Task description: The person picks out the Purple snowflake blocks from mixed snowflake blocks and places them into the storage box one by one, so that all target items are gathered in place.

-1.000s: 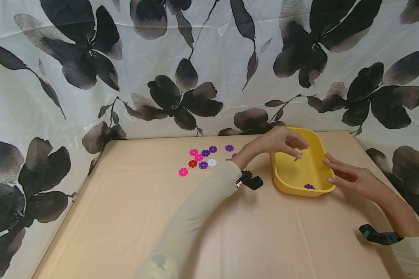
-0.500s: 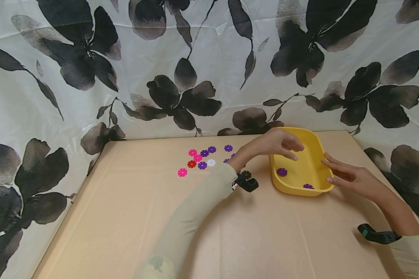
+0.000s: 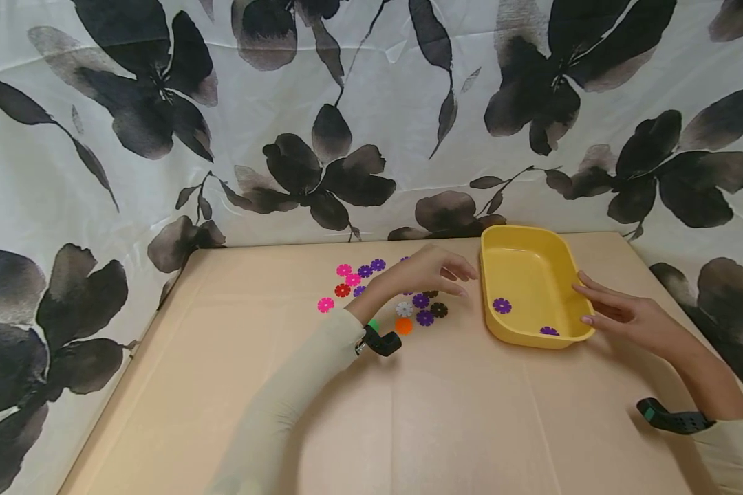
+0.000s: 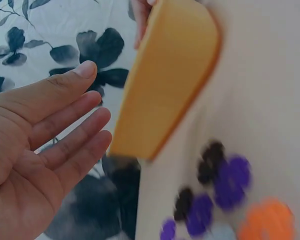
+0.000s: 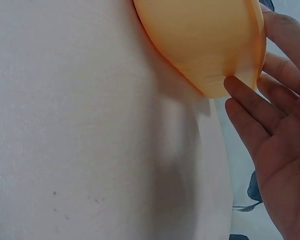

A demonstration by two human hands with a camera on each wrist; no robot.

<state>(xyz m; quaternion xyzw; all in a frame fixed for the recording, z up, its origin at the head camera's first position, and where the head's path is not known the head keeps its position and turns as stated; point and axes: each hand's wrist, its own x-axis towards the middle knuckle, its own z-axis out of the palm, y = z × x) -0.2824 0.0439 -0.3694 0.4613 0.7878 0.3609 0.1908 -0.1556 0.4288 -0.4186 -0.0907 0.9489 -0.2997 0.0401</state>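
Note:
My left hand [image 3: 436,270] hovers above the flower-shaped discs, left of the yellow tray [image 3: 492,328]. In the left wrist view its fingers [image 4: 72,120] are extended and hold nothing. My right hand [image 3: 631,317] rests its fairly straight fingers against the tray's right side; the right wrist view shows them at the outer wall [image 5: 210,45]. Inside the tray lie two purple discs, one toward the left [image 3: 502,305] and another near the front wall [image 3: 549,331]. Under and around my left hand are purple discs [image 3: 424,317], black discs [image 3: 439,309] and an orange disc [image 3: 404,325].
Farther left lie several pink discs [image 3: 325,304], a red disc [image 3: 342,290] and more purple ones, some hidden by my left hand. A green disc [image 3: 373,325] peeks out by the left wrist. A floral cloth [image 3: 446,172] hangs behind the light table [image 3: 458,419].
My left hand let a purple disc drop into the tray, then moved left, out of the tray and over the loose discs. The right hand stayed at the tray's side.

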